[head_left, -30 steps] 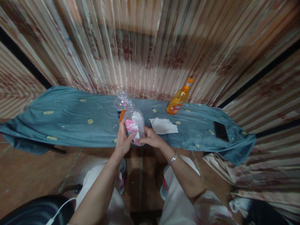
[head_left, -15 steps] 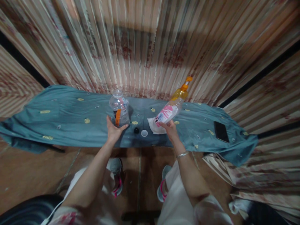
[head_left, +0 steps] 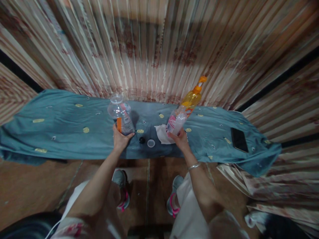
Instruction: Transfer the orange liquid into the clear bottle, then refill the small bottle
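A clear, wide-mouthed plastic bottle (head_left: pixel 119 111) with an orange and dark label stands uncapped at centre left. My left hand (head_left: pixel 121 138) is closed around its lower part. On the right, my right hand (head_left: pixel 180 138) grips the base of a smaller clear bottle (head_left: pixel 176 121) with a pink label. That bottle stands about upright at the edge of a white cloth (head_left: pixel 161 133). Behind it is a yellow bottle (head_left: pixel 191 99) with an orange pump top, partly hidden. Between my hands lie a small black cap (head_left: pixel 142 140) and a round whitish lid (head_left: pixel 151 143).
A blue-green cloth with pineapple prints covers the narrow table (head_left: pixel 67 132). A dark phone (head_left: pixel 239 139) lies near its right end. Pleated, flowered curtains (head_left: pixel 147 49) hang right behind and at both sides. Below are my feet on a tiled floor (head_left: pixel 139 196).
The pink-labelled bottle has gone from leaning right to more upright, uncovering more of the yellow bottle behind. My left hand keeps its hold. The view has shifted slightly.
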A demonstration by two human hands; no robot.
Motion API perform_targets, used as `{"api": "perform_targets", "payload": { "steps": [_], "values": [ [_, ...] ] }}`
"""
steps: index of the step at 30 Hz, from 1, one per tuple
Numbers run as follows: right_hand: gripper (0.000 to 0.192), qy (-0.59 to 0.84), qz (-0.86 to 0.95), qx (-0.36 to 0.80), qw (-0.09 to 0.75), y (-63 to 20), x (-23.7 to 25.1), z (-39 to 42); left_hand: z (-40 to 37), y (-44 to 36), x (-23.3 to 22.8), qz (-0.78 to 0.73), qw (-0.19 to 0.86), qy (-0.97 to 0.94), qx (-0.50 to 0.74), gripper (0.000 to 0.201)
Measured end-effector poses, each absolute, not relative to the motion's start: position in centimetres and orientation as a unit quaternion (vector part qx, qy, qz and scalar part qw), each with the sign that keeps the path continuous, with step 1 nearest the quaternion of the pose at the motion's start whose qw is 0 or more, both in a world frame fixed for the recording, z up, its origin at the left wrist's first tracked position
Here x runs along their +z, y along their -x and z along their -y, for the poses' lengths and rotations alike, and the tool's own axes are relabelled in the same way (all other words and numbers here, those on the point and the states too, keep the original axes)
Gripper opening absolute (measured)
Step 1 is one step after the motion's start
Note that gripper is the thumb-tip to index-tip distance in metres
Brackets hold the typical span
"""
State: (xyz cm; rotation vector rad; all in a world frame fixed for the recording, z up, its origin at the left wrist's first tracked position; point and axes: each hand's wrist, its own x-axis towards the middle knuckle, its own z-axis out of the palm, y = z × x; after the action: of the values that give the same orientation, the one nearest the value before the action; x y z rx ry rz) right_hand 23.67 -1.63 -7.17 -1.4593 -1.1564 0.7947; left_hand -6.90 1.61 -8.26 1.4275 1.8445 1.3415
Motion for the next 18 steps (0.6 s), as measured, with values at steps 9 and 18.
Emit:
{"api": "perform_targets", "payload": {
  "steps": [9, 18],
  "values": [
    [0.060, 0.604, 0.499, 0.334, 0.524, -22.8, -7.5, 1.6, -1.3, 6.5, -5.9, -0.728, 0.243, -0.455, 0.453, 0.079],
    [0.061, 0.596, 0.499, 0.339, 0.530, -22.3, -6.9, 1.7, -0.5, 7.4, -4.0, -0.639, 0.263, -0.463, 0.554, 0.076]
  ]
}}
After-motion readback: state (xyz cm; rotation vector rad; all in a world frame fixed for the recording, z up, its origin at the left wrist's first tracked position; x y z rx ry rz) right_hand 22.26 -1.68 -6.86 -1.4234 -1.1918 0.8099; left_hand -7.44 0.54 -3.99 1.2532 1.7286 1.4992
